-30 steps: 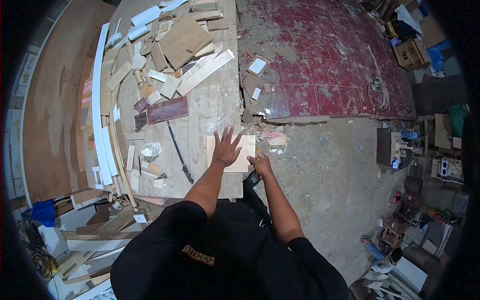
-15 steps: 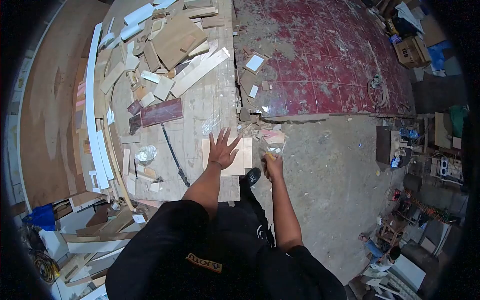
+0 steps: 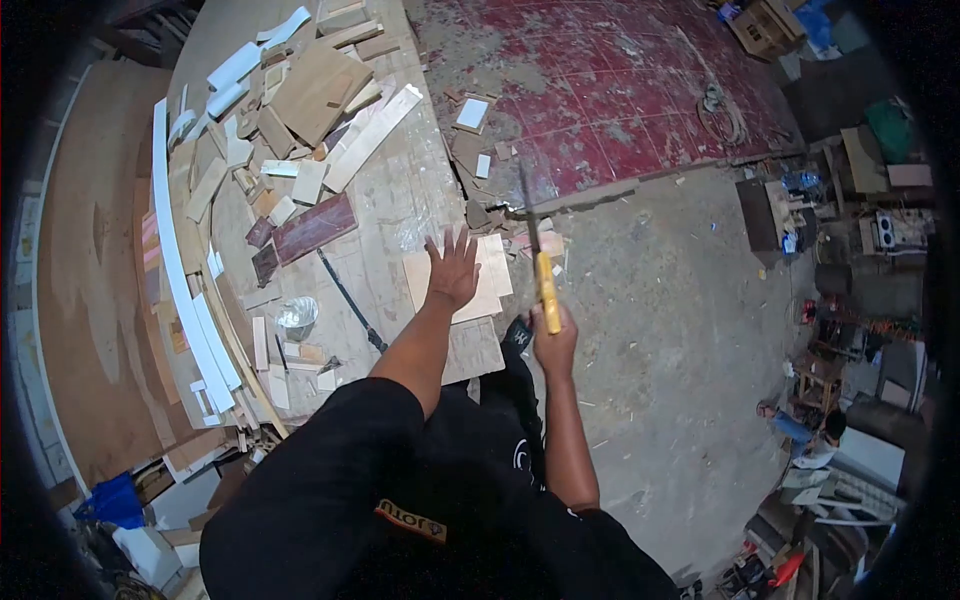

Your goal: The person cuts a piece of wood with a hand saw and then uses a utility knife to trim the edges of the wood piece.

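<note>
My left hand (image 3: pixel 455 272) lies flat with fingers spread on a pale wooden board (image 3: pixel 488 300) at the right edge of the wooden worktable (image 3: pixel 385 250). The board has a step in its right side. Off the table's edge, my right hand (image 3: pixel 555 345) is wrapped round the yellow handle of a saw (image 3: pixel 547 290). Its thin blade, smeared by motion, points up and away from me, apart from the board.
Wood offcuts (image 3: pixel 320 92) pile up at the table's far side. A dark rod (image 3: pixel 350 300) and a clear plastic cup (image 3: pixel 297 313) lie left of my left hand. Another person (image 3: pixel 815 440) is at the lower right, near stacked boards.
My right hand has raised the saw, whose handle and blade now show clear of the board. My left hand is still on the board. The whole view has shifted and turned slightly.
</note>
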Demonstrator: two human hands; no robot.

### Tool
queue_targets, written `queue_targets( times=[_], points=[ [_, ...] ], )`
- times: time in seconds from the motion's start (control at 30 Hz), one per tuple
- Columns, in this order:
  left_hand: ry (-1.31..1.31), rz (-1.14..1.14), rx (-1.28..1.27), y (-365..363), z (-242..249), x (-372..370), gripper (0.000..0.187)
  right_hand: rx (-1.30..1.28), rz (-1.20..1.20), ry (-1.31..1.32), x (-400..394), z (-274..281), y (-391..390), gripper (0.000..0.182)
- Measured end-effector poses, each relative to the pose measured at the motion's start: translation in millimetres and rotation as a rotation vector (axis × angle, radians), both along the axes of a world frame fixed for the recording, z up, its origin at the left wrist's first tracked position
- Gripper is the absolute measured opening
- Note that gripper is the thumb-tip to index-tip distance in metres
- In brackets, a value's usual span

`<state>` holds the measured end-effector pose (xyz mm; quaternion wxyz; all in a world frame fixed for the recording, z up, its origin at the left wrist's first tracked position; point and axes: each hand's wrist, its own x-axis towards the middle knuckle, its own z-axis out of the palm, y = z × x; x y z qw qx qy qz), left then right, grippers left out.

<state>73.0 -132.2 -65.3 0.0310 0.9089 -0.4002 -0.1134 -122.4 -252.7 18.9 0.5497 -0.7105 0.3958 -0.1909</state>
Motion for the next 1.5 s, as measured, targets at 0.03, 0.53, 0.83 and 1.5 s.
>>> queue_targets(
  times=[0.03,0.53,0.83,1.5],
  points=[
    [-0.021,-0.046,-0.062,0,-6,3,0.064,-0.072,0.023,0.007,-9,2,14,0.02],
    [-0.084,-0.076,-0.092,-2,-13,10,0.062,-0.216,0.091,-0.056,-36,0,89,0.024],
    [-0.01,-0.048,-0.143,1,-20,12,0.06,-0.166,0.116,-0.008,-50,-8,86,0.02],
    [-0.024,-0.046,-0.269,10,-14,19,0.054,-0.251,0.153,-0.024,-49,-15,88,0.017]
  ],
)
